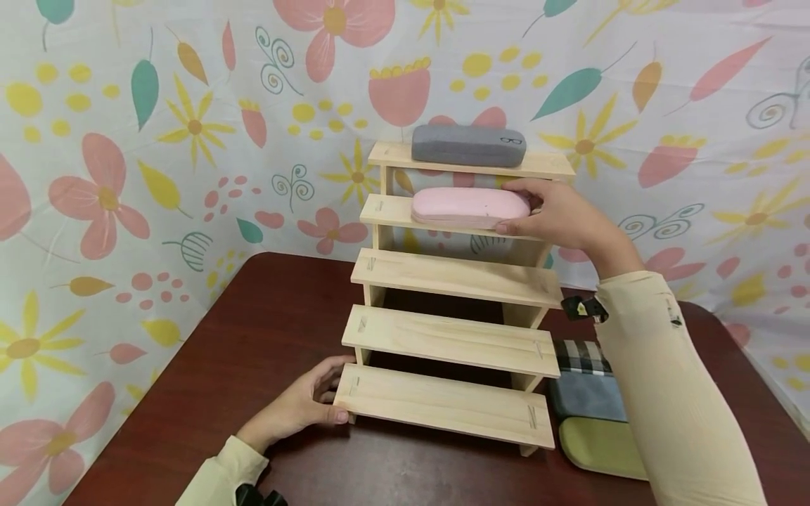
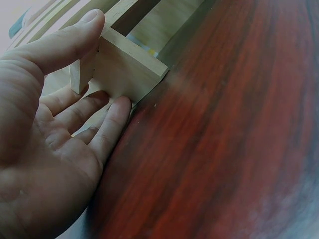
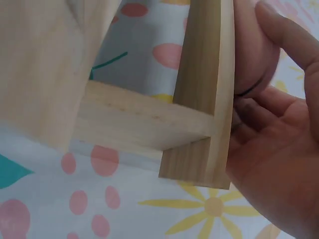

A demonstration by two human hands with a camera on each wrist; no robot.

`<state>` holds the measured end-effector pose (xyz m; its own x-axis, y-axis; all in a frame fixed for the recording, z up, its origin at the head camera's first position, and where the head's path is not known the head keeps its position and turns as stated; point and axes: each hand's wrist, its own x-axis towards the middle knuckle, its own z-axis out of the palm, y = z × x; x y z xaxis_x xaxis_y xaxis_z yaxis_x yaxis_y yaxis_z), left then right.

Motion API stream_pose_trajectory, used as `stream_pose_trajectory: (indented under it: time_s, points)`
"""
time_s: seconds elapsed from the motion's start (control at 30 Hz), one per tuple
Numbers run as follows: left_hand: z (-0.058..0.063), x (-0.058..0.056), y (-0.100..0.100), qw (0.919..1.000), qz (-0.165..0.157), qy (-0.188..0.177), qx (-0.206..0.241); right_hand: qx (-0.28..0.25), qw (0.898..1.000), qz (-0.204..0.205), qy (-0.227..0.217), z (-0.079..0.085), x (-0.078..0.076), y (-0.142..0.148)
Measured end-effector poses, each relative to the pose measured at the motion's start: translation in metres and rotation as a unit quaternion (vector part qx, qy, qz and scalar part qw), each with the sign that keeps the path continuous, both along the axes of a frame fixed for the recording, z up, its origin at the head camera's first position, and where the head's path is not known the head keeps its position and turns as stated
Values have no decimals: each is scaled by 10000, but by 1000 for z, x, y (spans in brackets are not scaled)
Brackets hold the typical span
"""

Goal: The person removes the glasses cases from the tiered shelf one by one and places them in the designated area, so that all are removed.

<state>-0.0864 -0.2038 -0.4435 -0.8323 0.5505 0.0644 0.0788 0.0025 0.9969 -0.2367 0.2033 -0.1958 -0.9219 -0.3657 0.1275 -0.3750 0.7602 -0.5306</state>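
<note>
A pink glasses case lies lengthwise on the second-highest step of a stepped wooden display rack. My right hand grips the case by its right end, thumb at the front and fingers behind. The right wrist view shows the pink case between thumb and fingers above the step's edge. Down at the lowest step's left end, my left hand holds the rack. In the left wrist view its thumb lies along the step's edge and its fingertips touch the side panel.
A grey glasses case sits on the top step. On the dark red table, right of the rack, lie a checked case, a blue case and a green case, partly behind my right sleeve. A flowered cloth hangs behind.
</note>
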Motion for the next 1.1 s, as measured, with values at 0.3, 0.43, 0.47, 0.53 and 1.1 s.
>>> stream_pose_trajectory:
  time_s: [0.3, 0.43, 0.47, 0.53, 1.1]
  points:
    - [-1, 1, 0, 9999, 77, 16, -110, -273, 9978, -271, 546, -7, 15, 18]
    - [-2, 1, 0, 10000, 57, -17, -77, -429, 9965, -361, 617, -12, 17, 29]
    - [-2, 1, 0, 10000, 56, -36, -65, -467, 9961, -398, 638, -13, 17, 32]
    - [-1, 2, 0, 10000, 34, -10, -38, -569, 9949, -474, 679, -15, 16, 37]
    - [0, 3, 1, 10000, -17, 71, 5, -974, 9900, -864, 550, -18, 7, 67]
